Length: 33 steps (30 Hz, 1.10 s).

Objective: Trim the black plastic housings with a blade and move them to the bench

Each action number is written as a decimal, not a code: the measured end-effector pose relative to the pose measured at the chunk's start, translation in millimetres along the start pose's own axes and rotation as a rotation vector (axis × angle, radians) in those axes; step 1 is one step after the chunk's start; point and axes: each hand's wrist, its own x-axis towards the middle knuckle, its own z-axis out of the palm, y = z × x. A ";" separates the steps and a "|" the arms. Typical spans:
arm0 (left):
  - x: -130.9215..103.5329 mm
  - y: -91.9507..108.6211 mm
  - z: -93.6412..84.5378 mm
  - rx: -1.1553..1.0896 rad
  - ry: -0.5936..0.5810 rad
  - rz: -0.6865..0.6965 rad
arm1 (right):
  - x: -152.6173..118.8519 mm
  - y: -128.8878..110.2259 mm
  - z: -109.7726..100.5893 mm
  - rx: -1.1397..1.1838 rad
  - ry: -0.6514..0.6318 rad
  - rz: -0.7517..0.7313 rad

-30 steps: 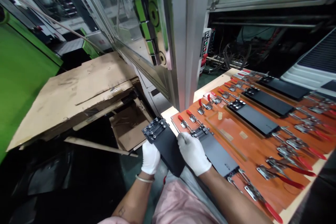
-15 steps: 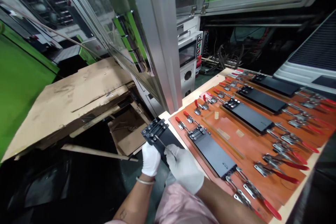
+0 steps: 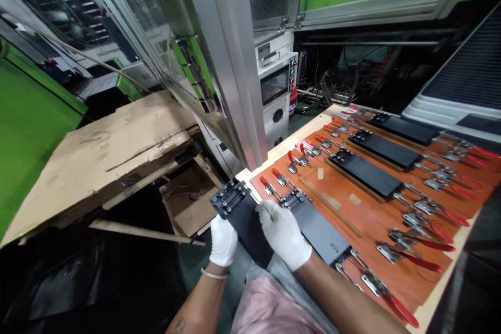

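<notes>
My left hand (image 3: 224,240), in a white glove, is closed round the edge of a black rectangular panel (image 3: 250,229). The panel is tilted, and a block with several metal studs tops its far end. My right hand (image 3: 284,232), also white-gloved, is pinched over the panel's right edge. A thin metal tool (image 3: 270,212) sits in its fingers, mostly hidden by the glove. Just beyond that hand, a similar dark panel (image 3: 319,229) lies on the orange fixture board (image 3: 344,209), partly covered by my right hand.
Three more black panels (image 3: 366,175) lie on the board among red-handled toggle clamps (image 3: 403,308). A metal door frame (image 3: 238,73) rises ahead. Cardboard (image 3: 129,125) covers a surface at left, and a white control cabinet (image 3: 274,88) stands behind.
My right hand has moved right and up, taking the thin tool away from the studded block. My left hand keeps hold of the black panel, which now shows more of its face.
</notes>
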 end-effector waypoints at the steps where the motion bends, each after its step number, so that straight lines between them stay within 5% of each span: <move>1: 0.4 0.0 -0.3 0.018 -0.008 0.001 | -1.4 -0.6 0.6 0.035 -0.028 -0.030; 7: -0.8 -6.3 -1.8 0.089 -0.019 0.052 | -1.9 -0.6 1.8 -0.061 0.046 0.065; 12: -1.8 -17.1 -4.1 0.341 -0.054 0.164 | -3.1 3.4 0.9 0.086 -0.022 -0.057; 16: -2.4 -22.0 -2.3 0.177 -0.021 0.097 | -1.8 5.8 -0.8 0.083 0.117 0.045; 21: -8.5 -23.0 -4.8 0.061 0.019 -0.040 | -0.7 -8.2 6.8 0.172 -0.051 -0.079; 25: -12.0 -26.1 -9.9 -0.095 0.056 -0.104 | 4.9 -10.4 8.4 0.017 0.056 0.024; 30: -14.1 -31.3 -9.5 0.031 0.040 -0.090 | -1.0 -6.2 10.0 0.116 -0.055 -0.060; 33: -14.1 -29.8 -7.0 -0.001 0.038 -0.077 | -1.4 -2.7 9.9 0.027 0.027 0.022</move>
